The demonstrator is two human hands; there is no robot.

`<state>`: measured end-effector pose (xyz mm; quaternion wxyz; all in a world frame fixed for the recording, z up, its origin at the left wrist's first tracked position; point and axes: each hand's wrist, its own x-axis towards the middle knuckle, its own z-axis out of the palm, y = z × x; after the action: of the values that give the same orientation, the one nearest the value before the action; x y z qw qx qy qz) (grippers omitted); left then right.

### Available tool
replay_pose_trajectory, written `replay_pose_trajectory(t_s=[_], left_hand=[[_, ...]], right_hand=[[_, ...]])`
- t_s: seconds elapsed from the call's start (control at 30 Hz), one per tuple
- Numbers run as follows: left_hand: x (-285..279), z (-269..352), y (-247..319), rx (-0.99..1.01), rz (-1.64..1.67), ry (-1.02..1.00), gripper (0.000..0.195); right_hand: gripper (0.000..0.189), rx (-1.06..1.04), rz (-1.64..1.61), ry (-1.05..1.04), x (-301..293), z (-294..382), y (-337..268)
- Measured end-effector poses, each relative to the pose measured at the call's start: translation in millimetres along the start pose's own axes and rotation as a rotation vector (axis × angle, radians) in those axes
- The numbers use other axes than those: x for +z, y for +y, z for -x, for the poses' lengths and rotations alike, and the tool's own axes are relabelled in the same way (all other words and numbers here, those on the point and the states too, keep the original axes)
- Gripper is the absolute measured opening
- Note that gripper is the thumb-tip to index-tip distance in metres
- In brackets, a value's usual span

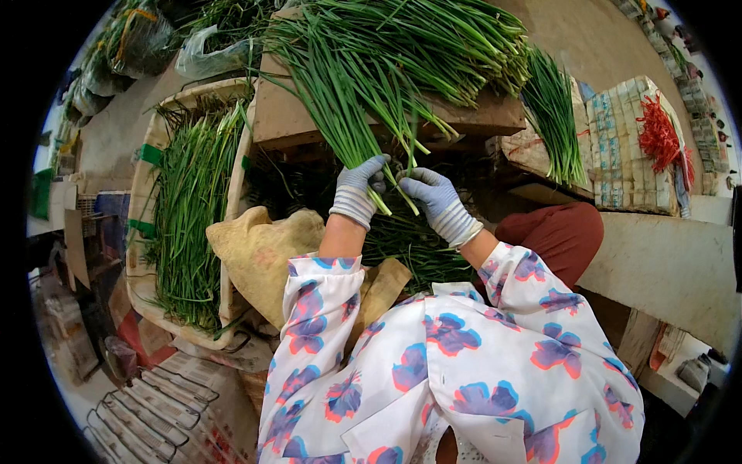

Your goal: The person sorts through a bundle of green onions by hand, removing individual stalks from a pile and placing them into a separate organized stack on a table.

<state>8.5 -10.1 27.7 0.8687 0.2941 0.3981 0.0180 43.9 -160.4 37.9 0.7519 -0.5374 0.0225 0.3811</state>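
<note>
My left hand, in a pale blue glove with a striped cuff, grips a small bunch of garlic chives near its pale stem ends. The leaves fan up and away over a brown box-like stand. My right hand, gloved alike, is just right of the stem ends, its thumb and fingers pinched on a green chive leaf. Beyond both hands, a large heap of chives covers the stand's top, stems pointing right. A few loose stems hang over its front edge.
A cream plastic crate full of chives stands at left. At right, more chives lie beside a taped white block with red ties. Loose leaves lie below my hands, near yellowish cloth.
</note>
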Motion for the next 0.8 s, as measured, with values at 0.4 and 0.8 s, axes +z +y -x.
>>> replay_pose_trajectory(t_s=[0.4, 0.8], left_hand=[[-15.4, -16.3, 21.3, -0.069, 0.182, 0.046, 0.019], [18.5, -22.6, -13.7, -0.153, -0.031, -0.118, 0.025]], right_hand=[[0.012, -0.061, 0.473, -0.217, -68.0, 71.9, -62.3], [0.02, -0.182, 0.345, -0.189, -76.3, 25.3, -64.9]])
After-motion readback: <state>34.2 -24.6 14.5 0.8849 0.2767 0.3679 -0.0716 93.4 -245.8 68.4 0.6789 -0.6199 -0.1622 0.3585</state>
